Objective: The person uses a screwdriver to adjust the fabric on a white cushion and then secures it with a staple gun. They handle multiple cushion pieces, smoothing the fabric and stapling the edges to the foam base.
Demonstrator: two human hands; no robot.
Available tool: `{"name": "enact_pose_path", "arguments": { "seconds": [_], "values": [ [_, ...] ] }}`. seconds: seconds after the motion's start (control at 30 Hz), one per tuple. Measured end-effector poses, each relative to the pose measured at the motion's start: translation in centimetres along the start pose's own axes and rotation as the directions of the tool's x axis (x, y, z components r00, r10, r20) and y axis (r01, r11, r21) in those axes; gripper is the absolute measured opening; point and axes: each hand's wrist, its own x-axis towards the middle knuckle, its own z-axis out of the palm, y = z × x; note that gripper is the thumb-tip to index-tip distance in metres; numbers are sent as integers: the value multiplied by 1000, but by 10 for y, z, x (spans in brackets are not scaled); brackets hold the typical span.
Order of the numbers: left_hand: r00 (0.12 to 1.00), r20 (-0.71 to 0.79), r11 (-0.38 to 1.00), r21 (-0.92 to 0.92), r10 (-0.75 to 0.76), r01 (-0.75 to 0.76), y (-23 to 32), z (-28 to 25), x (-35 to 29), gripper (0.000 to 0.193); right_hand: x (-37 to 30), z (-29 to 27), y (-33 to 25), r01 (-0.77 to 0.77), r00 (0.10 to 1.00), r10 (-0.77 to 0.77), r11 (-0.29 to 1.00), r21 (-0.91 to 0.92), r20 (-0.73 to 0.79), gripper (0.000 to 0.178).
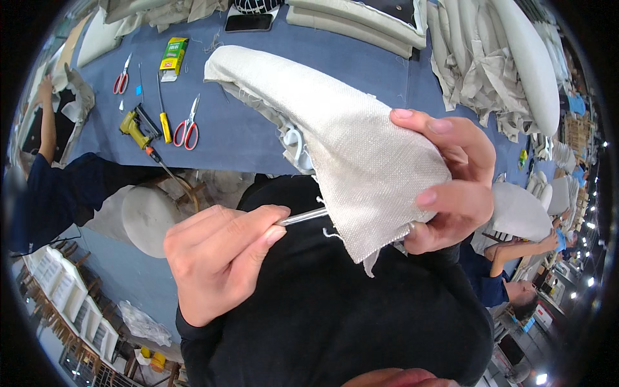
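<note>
A cream woven-fabric upholstered piece (361,135), long and tapering, is held up in front of my chest. My right hand (458,180) grips its wide end at the right, with the thumb and fingers pressed round the edge. My left hand (222,251) pinches a slim metal rod (303,217) between thumb and fingers. The rod's far end disappears behind or under the fabric's lower edge, so its tip is hidden. Loose threads and a frayed flap hang from that edge. A pale plastic loop (294,143) shows along the piece's left underside.
On the blue-covered table (245,129) lie red-handled scissors (187,126), a second pair of scissors (121,77), a yellow-handled screwdriver (166,127), a staple gun (138,128), a green-yellow box (173,55) and a phone (248,23). Fabric covers (480,71) pile at right. Other people work both sides.
</note>
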Motion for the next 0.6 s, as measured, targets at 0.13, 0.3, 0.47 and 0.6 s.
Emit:
{"name": "enact_pose_path", "arguments": {
  "seconds": [0.13, 0.3, 0.47, 0.6],
  "values": [
    [998, 37, 994, -93, -50, 53, -1, 0, -1, 17, 0, -15, 1, -42, 986, 39, 999, 19, 164, 52],
    [925, 377, 908, -368, -53, 202, -88, -21, -12, 16, -18, 3, 0, -263, 957, 286, 930, 256, -55, 81],
    [811, 150, 225, -918, -566, 326, -224, 38, -25, 37, -14, -6, -10, -393, 918, 394, 886, 246, 44, 93],
    [552, 77, 227, -858, -830, 461, -365, 122, -35, 36, 5, -20, -4, -276, 920, 248, 960, 53, 303, 111]
  ]
}}
